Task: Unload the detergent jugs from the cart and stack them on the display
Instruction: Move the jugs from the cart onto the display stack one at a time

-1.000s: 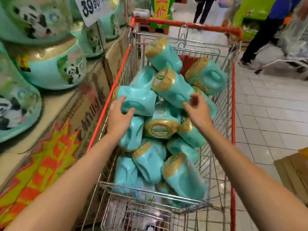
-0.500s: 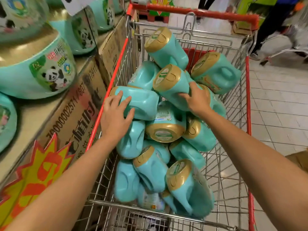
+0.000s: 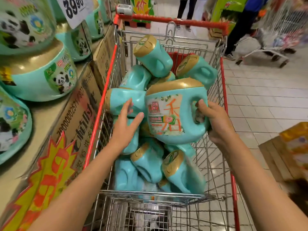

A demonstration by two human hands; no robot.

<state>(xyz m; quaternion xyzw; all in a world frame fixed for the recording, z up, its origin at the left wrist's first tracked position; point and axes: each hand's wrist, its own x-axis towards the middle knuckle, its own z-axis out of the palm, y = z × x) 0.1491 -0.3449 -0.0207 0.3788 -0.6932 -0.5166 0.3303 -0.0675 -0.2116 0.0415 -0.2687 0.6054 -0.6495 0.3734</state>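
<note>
**1 jug up, a cartful left**

Our right grip (image 3: 215, 120) is closed round the handle of 1 detergent jug (image 3: 173, 112), fingers curled through the loop. It holds the jug upright above the pile, gold cap on top and label toward us. Our left grip (image 3: 126, 125) is open, with fingers straight and spread, and reaches at the jug's lower left side. We cannot tell whether its fingertips touch that jug or the lying jug (image 3: 123, 100) just behind them.

Below, the cart (image 3: 224, 97) carries at least 8 more jugs, heaped on their sides at all angles from the near end to the far end. Just beside the cart on our left is the display (image 3: 43, 115), built on cardboard boxes (image 3: 78, 110). Panda-label jugs (image 3: 41, 77) stand upright on it in 2 tiers under a 39.90 price sign (image 3: 75, 10).

We judge the job far from finished. The display has stock, though we cannot say how much of it came from this cart. The jug in hand is lifted but not yet set down. Nearly the whole load is left to move across.
</note>
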